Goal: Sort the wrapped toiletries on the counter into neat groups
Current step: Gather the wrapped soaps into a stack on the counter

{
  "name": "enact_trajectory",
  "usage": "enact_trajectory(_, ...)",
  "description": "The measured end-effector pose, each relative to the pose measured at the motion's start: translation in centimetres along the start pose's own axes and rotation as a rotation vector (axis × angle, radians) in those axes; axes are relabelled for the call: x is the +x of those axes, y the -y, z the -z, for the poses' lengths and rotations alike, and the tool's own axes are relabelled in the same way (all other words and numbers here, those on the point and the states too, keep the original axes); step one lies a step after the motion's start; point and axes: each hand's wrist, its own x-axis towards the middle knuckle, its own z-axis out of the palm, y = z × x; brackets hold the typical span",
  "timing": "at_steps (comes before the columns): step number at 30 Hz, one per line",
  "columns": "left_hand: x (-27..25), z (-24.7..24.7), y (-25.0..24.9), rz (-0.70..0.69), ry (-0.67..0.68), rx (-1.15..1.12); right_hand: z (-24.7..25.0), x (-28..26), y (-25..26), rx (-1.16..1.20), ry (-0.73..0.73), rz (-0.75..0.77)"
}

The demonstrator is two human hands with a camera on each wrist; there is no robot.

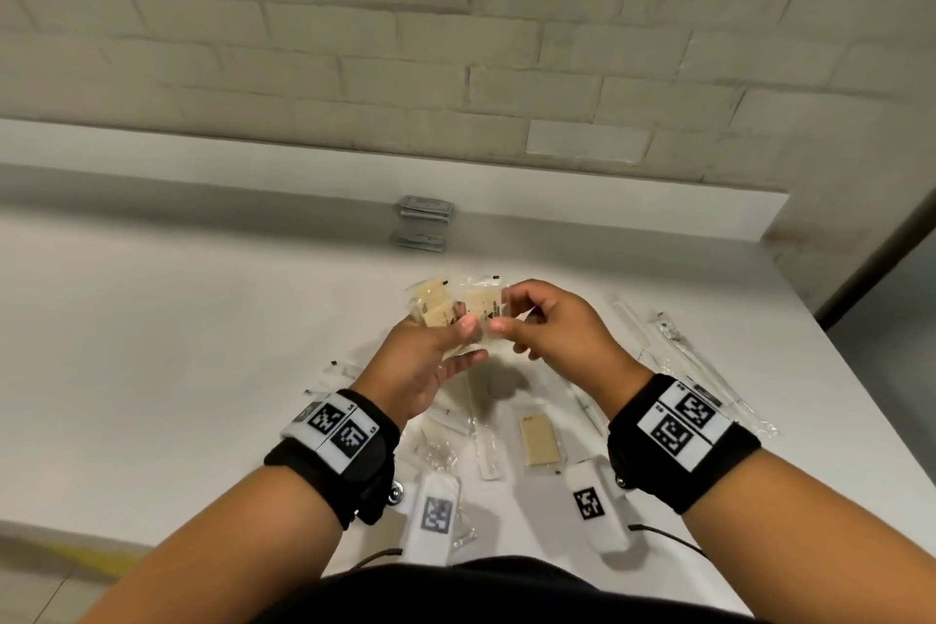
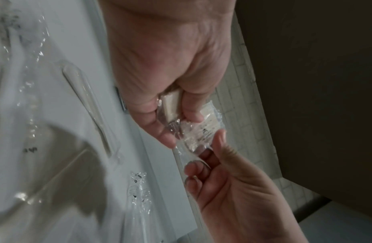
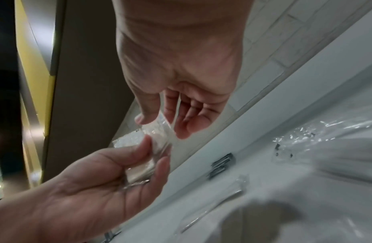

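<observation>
I see left hand (image 1: pixel 430 365) gripping soap packets (image 1: pixel 435 307), right hand (image 1: pixel 547 324) pinching one packet (image 1: pixel 483 307). Both above mid-counter (image 1: pixel 202 319), off edges.

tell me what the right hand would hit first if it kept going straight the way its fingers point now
Most likely the left hand. The right hand points leftward at it, and both already pinch the same wrapped soap packets between them, above the counter. Exact depth is unclear.
</observation>
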Motion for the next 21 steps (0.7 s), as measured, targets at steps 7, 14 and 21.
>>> enact_trajectory(7,-0.1,-0.9,-0.9,0.050,0.057,-0.054,0.1,0.0,-0.7,0.002,-0.255,0.274)
enact_trajectory(14,0.1,-1.7,-0.9,-0.001,0.070,-0.013,1.4,-0.2,-0.6,-0.066,-0.234,0.316)
enact_trajectory(21,0.1,-1.5,-0.5,-0.061,0.062,0.023,1.8,-0.1,1.5,0.103,-0.161,0.014)
